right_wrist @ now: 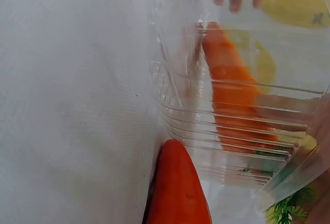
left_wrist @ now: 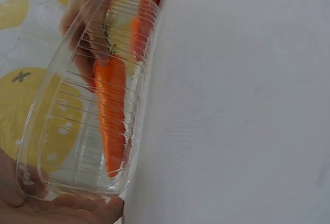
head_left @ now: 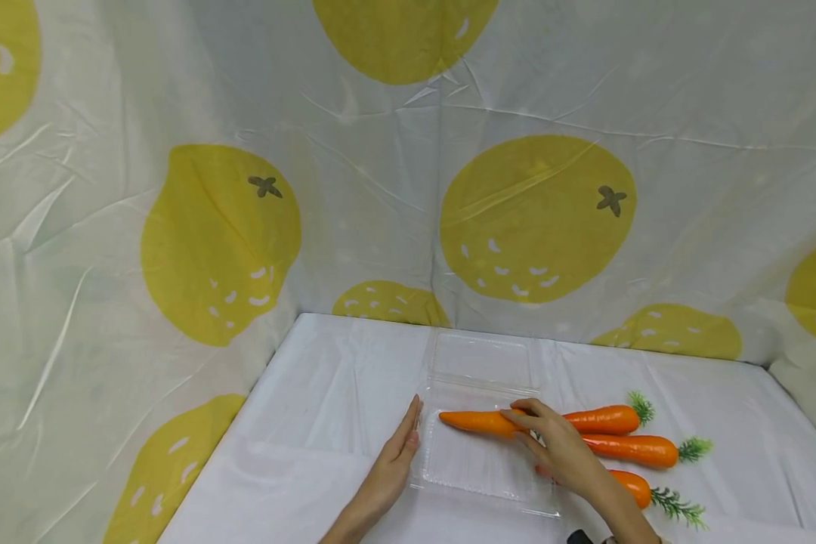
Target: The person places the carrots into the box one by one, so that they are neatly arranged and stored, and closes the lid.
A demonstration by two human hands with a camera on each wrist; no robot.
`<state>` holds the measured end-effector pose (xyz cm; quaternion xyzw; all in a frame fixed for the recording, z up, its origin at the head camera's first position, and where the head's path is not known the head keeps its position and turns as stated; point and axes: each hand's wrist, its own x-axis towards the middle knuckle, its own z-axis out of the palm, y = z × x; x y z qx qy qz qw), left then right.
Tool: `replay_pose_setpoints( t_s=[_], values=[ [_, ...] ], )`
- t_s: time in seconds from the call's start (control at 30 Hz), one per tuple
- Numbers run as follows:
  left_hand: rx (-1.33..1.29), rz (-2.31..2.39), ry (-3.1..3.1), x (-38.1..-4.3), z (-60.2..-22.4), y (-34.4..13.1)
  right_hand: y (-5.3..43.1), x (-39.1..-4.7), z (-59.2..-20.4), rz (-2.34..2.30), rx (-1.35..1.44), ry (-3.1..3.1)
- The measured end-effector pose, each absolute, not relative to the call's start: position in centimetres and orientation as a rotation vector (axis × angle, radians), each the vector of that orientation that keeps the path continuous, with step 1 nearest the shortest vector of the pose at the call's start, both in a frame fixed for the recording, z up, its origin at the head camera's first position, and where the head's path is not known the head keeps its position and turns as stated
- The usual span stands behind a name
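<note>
A clear plastic clamshell box [head_left: 483, 465] lies on the white cloth, its lid [head_left: 483, 359] folded back behind it. At its left wall, my left hand [head_left: 392, 457] holds the edge, thumb at the rim and fingers along the outside; the left wrist view shows this hand [left_wrist: 67, 208] partly through the plastic. My right hand [head_left: 561, 446] pinches an orange carrot [head_left: 472, 421] near its leafy end. That carrot [left_wrist: 111, 115] shows through the ribbed wall, its tip toward my left hand. Whether it touches the box floor I cannot tell.
Right of the box lie more carrots with green tops: one at the back [head_left: 608, 419], one in the middle [head_left: 642, 451] and one in front [head_left: 632, 487], partly behind my right arm. A lemon-print cloth [head_left: 374, 227] hangs behind and at the sides.
</note>
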<state>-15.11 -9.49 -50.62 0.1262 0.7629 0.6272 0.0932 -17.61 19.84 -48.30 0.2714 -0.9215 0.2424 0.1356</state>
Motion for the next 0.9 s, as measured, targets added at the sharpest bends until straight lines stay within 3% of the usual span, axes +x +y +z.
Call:
replay_pose_setpoints(
  t_s=[0.9],
  values=[
    [0.378,1.87,2.265,-15.28,-50.8,-9.45,18.84,-17.57,-48.95,0.574,0.723,-2.755]
  ],
)
